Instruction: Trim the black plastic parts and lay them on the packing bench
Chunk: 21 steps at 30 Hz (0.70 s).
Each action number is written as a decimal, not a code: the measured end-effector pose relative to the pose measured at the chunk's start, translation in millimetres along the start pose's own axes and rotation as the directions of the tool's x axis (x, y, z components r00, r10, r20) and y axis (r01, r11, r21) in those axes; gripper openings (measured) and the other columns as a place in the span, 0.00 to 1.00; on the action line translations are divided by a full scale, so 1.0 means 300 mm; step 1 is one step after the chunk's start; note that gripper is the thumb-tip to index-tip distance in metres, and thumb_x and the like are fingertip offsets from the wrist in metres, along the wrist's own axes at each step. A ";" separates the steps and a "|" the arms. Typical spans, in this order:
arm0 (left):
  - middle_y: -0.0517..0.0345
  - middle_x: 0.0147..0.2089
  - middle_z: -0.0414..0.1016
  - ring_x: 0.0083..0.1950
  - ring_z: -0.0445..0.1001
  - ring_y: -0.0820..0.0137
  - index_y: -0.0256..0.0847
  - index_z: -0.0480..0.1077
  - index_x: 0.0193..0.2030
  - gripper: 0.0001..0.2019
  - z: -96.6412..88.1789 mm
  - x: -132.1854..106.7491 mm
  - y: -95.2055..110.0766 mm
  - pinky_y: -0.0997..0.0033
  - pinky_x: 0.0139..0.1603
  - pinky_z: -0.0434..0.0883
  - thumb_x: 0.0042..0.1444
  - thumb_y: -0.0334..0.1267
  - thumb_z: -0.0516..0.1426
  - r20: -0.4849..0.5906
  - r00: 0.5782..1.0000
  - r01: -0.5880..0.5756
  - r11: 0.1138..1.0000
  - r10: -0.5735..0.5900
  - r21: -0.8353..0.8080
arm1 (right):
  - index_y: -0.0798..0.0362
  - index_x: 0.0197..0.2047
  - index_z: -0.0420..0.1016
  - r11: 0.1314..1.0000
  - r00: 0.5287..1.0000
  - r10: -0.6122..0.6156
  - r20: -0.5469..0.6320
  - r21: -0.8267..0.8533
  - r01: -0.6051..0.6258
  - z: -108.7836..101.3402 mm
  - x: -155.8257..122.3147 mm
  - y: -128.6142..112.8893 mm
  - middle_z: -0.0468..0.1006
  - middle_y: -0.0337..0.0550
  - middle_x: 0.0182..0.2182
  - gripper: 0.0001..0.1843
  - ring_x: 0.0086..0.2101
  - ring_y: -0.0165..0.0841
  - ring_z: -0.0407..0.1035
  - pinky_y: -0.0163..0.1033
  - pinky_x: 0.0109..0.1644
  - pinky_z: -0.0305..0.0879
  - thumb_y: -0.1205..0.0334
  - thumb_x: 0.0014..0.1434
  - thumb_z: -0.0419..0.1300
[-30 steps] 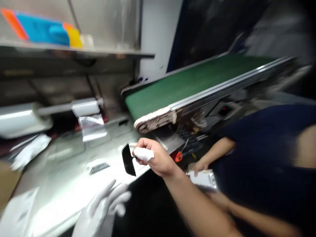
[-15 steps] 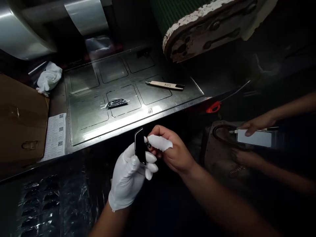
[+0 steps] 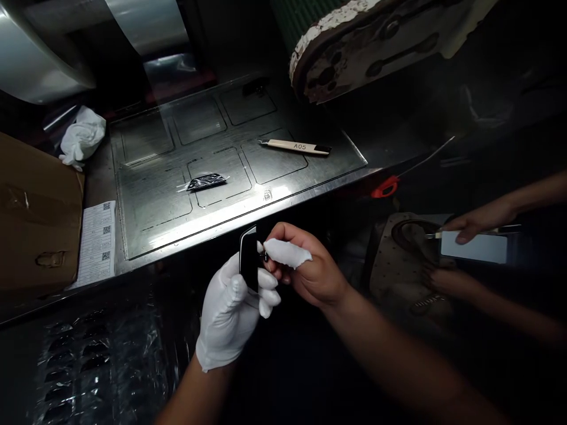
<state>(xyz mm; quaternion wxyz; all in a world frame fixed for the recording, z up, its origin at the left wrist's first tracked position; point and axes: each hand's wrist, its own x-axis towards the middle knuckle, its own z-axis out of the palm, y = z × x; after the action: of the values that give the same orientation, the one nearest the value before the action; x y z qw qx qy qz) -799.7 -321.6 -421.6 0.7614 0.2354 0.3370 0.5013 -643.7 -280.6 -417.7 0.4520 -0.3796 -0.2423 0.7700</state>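
Observation:
My left hand, in a white glove, is closed on a black glossy flat piece with a curved top edge, held upright in front of the table edge. My right hand is bare except for a white cover on the thumb. Its thumb and finger are pinched together right beside the piece's right side, where a small dark bit shows; what it is I cannot make out. On the metal plate beyond lie a film-wrapped black piece and a beige pen-like tool marked A05.
At left stand a cardboard box, a printed label sheet and a crumpled white cloth. Film-covered black pieces lie below. A film roll and a green ribbed roller hang above. At right, another person's hands hold a pale rectangular panel.
The view has shifted slightly. Both my hands keep their grip, and the black piece has turned a little more upright. The other person's hands and panel appear farther right.

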 end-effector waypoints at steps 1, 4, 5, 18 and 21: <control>0.55 0.37 0.82 0.31 0.78 0.74 0.40 0.79 0.53 0.18 -0.002 -0.001 -0.001 0.81 0.27 0.73 0.66 0.51 0.63 0.000 1.000 -0.001 1.000 0.001 -0.008 | 0.52 0.34 0.73 1.000 1.000 0.011 0.004 0.014 -0.011 0.001 0.000 0.001 0.78 0.36 0.24 0.14 0.22 0.25 0.66 0.29 0.23 0.53 0.54 0.58 0.72; 0.55 0.36 0.82 0.29 0.76 0.75 0.40 0.80 0.50 0.17 -0.006 -0.005 -0.002 0.81 0.28 0.73 0.66 0.52 0.63 0.001 1.000 -0.007 1.000 0.007 -0.026 | 0.52 0.34 0.73 0.999 0.999 0.030 0.014 0.044 -0.030 0.001 -0.002 0.005 0.78 0.36 0.24 0.14 0.21 0.25 0.67 0.28 0.22 0.54 0.55 0.58 0.73; 0.55 0.35 0.82 0.28 0.75 0.75 0.40 0.80 0.48 0.17 -0.006 -0.006 -0.001 0.81 0.27 0.72 0.66 0.53 0.62 -0.004 1.000 -0.012 1.000 0.012 -0.022 | 0.52 0.34 0.73 0.998 0.999 0.032 0.018 0.049 -0.033 0.001 -0.003 0.006 0.78 0.37 0.24 0.14 0.22 0.25 0.67 0.28 0.22 0.54 0.55 0.58 0.73; 0.56 0.31 0.79 0.26 0.71 0.75 0.39 0.80 0.41 0.18 -0.018 -0.010 -0.003 0.76 0.30 0.71 0.66 0.54 0.61 -0.002 0.999 -0.033 0.999 0.033 0.004 | 0.52 0.37 0.74 0.998 0.997 0.017 0.071 0.060 -0.021 0.001 -0.010 0.032 0.80 0.37 0.26 0.14 0.23 0.25 0.70 0.28 0.23 0.57 0.54 0.60 0.73; 0.56 0.31 0.77 0.27 0.70 0.75 0.38 0.78 0.39 0.18 -0.023 -0.012 -0.003 0.74 0.32 0.71 0.67 0.53 0.61 0.001 0.999 -0.048 0.999 0.048 0.009 | 0.53 0.38 0.75 0.996 0.996 0.034 0.078 0.076 -0.040 0.002 -0.010 0.040 0.80 0.37 0.26 0.15 0.23 0.25 0.71 0.27 0.23 0.58 0.53 0.59 0.73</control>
<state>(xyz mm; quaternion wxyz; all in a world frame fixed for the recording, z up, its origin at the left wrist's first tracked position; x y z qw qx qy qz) -805.4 -325.2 -425.6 0.7482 0.2470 0.3331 0.5180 -649.3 -288.9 -424.8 0.4425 -0.3365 -0.2224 0.8009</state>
